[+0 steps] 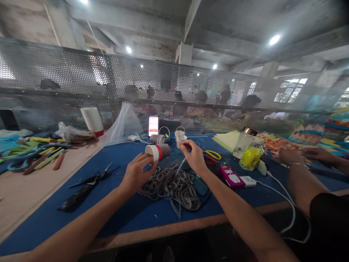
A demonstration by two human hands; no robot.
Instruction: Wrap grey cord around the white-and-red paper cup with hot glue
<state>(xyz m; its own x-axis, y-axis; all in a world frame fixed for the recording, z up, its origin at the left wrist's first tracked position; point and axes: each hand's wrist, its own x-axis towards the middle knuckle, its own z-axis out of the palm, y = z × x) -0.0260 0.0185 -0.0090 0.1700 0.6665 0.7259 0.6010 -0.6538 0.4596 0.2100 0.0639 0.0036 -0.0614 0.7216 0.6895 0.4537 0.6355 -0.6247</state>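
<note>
My left hand (140, 169) grips a white paper cup (152, 151) that lies on its side in the air. A red band circles the cup, and grey cord covers its far end. Across from it, my right hand (195, 156) is closed in a pinch; whatever it holds is too small to make out. Just behind those fingers stands a small cream basket (179, 136) with a looped handle. Below both hands a loose heap of grey cord (174, 185) spreads over the blue mat (114, 207). Another cord-wrapped cup (157, 139) lies farther back.
Black-handled scissors (81, 193) lie at left, beside several tools and a stack of paper cups (92, 120). On the right are yellow-handled scissors (213, 154), a purple power bank (231, 177), a bottle of yellow liquid (251, 156) and another person's arms (298, 178). A perforated metal screen (163, 87) stands behind.
</note>
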